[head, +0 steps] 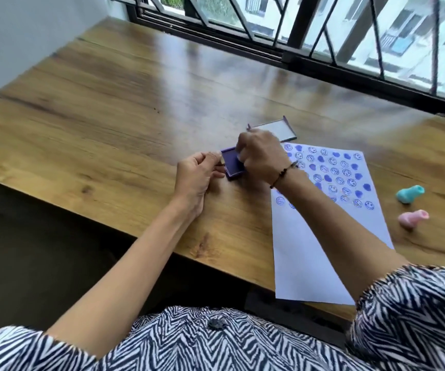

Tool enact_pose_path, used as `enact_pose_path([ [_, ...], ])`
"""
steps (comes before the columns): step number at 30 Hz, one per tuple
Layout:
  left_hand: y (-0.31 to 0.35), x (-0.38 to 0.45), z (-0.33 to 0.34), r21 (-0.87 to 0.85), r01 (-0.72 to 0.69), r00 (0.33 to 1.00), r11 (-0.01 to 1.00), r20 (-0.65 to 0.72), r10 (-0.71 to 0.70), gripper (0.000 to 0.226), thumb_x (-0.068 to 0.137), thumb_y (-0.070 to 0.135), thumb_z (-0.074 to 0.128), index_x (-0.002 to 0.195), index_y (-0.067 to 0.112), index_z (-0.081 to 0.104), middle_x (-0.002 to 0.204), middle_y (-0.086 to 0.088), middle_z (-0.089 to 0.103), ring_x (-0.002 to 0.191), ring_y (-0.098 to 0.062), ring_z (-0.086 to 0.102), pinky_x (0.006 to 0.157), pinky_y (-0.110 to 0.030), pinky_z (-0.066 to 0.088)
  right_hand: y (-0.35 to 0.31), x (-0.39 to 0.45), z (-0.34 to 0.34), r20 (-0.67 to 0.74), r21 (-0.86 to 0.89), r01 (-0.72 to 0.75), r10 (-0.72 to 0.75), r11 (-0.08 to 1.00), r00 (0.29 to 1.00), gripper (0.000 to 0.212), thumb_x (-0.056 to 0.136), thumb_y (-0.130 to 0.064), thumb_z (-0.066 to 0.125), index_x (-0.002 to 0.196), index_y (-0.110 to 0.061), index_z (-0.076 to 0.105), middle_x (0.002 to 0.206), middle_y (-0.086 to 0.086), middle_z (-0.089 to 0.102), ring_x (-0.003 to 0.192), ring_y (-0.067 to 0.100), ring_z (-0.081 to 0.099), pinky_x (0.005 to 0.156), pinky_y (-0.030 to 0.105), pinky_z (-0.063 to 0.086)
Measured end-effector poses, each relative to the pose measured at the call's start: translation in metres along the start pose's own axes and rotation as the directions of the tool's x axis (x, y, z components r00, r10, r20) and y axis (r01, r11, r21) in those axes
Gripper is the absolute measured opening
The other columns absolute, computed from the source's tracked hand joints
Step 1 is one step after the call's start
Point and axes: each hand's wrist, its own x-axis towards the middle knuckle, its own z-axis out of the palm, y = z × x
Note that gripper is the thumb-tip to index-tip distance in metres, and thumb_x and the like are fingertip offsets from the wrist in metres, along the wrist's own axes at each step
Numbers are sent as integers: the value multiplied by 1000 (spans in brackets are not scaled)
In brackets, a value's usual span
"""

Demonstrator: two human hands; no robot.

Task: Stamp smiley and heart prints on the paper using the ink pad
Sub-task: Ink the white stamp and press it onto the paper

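Between the two hands, on the wooden counter (108, 108): the purple ink pad (232, 165), open, dark inked face up. Left hand (197, 180) curled just beside the pad's left edge, thumb and fingertips pinched at or on its rim; contact too blurred to confirm. Right hand (262, 156) clenched over the pad's right half, knuckles up, fingers bunched downward as if around a stamp; the stamp itself hidden under the hand except for a small pale sliver at the pad's surface, so grasp not certain. Dark beaded bracelet (283, 176) on the right wrist. Just beyond the right hand, flat on the counter: the pad's clear lid (277, 128) with purple edges, partly covered by the knuckles. Right of the right hand and under its forearm: the white paper (317, 263), tilted, its far half filled with rows of blue-purple smiley prints (340, 180) and solid heart prints (367, 186), its near half blank, its near corner overhanging the counter edge. Farther right, well apart from both hands and off the paper: a teal stamp (410, 194) lying on its side, and nearer the person a pink stamp (412, 219), also on its side. Black-and-white zigzag sleeves (416, 311) at the bottom. Beyond everything, a window with dark metal grille (296, 28) along the counter's far edge.
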Motion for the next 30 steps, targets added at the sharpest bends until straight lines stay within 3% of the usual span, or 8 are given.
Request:
enact_pose_path([
  [4, -4, -6, 8, 60, 2, 999, 998, 42, -4, 20, 86, 11, 55, 67, 9, 59, 58, -3, 59, 49, -9, 53, 47, -15, 45, -1, -10, 2, 57, 12, -19, 18, 1000, 998, 22, 76, 1, 51, 93, -3, 64, 105, 22, 61, 95, 37, 57, 73, 37, 42],
  [7, -6, -10, 20, 80, -30, 993, 996, 113, 21, 20, 87, 11, 54, 67, 12, 58, 58, -1, 59, 48, -6, 54, 48, -14, 46, 13, -13, -17, -50, 220, -154, 169, 963, 984, 20, 75, -5, 59, 91, -6, 70, 94, 18, 70, 90, 28, 62, 76, 32, 44],
  [10, -12, -18, 35, 113, -77, 963, 991, 266, 44, 13, 89, 13, 51, 77, 14, 57, 71, -4, 59, 56, -6, 59, 56, -15, 50, 38, -51, -35, -131, 610, -306, 474, 731, 871, 16, 72, -3, 64, 88, -5, 69, 66, 8, 64, 60, 11, 59, 62, 30, 48],
  [13, -24, -30, 58, 205, -84, 903, 975, 430, -13, 7, 90, 17, 50, 85, 17, 55, 82, -4, 64, 71, -12, 62, 71, -22, 53, 59, -102, -46, -84, 741, -368, 620, 562, 780, 14, 75, 0, 62, 82, -12, 65, 64, 4, 62, 58, 12, 57, 57, 27, 52],
  [16, -32, -37, 81, 352, -184, 862, 918, 506, -22, 8, 90, 20, 51, 83, 23, 54, 86, -7, 66, 81, -21, 62, 84, -39, 51, 65, -133, -43, -50, 675, -453, 649, 582, 759, 11, 75, -1, 62, 83, -7, 66, 68, 7, 62, 65, 16, 57, 72, 38, 55],
  [19, -38, -37, 85, 464, -261, 872, 847, 490, 0, 7, 86, 25, 53, 80, 27, 53, 93, -15, 69, 87, -29, 64, 88, -49, 50, 63, -140, -39, -83, 469, -456, 552, 756, 830, 11, 74, -6, 64, 85, -4, 66, 76, 12, 66, 73, 21, 58, 77, 35, 47],
  [23, -41, -37, 83, 465, -250, 886, 849, 463, 8, 8, 78, 35, 51, 80, 27, 54, 91, -17, 69, 86, -31, 65, 88, -51, 50, 58, -136, -37, -96, 191, -379, 402, 905, 911, 14, 79, -7, 60, 91, -3, 65, 91, 20, 66, 90, 31, 57, 77, 31, 38],
  [30, -45, -34, 82, 447, -253, 892, 858, 451, 28, 13, 77, 37, 53, 83, 26, 56, 87, -12, 69, 81, -22, 63, 87, -51, 51, 51, -132, -35, -44, -61, -334, 332, 940, 942, 17, 83, -9, 52, 96, -4, 60, 100, 20, 60, 93, 37, 56, 77, 41, 45],
])
